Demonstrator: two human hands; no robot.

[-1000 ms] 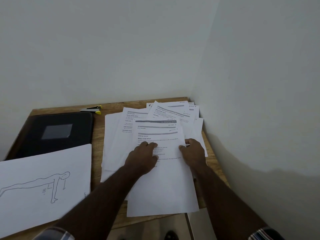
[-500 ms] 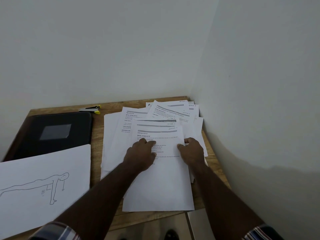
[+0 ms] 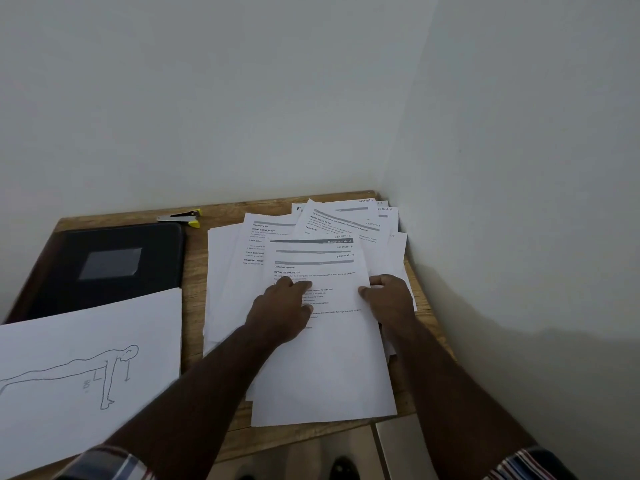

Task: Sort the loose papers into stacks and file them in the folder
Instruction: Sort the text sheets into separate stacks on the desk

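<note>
A spread of printed white papers (image 3: 235,271) covers the right half of the wooden table (image 3: 192,306). On top lies a text sheet (image 3: 325,375) headed "INITIAL SCENE SETUP". My left hand (image 3: 282,308) rests flat on its middle, fingers straight. My right hand (image 3: 389,296) is at the sheet's right edge, with the thumb on top and the fingers curled round the edge. A shut black folder (image 3: 104,268) with a grey label lies at the back left.
A large sheet with a line drawing of a person in a push-up (image 3: 86,368) overlaps the folder's near edge. A black and yellow stapler (image 3: 183,217) lies by the back wall. Walls close off the back and right. The table's near edge runs just below the papers.
The top sheets have slid a little against each other, so one more grey header strip shows at their far end. Both hands stay almost where they were.
</note>
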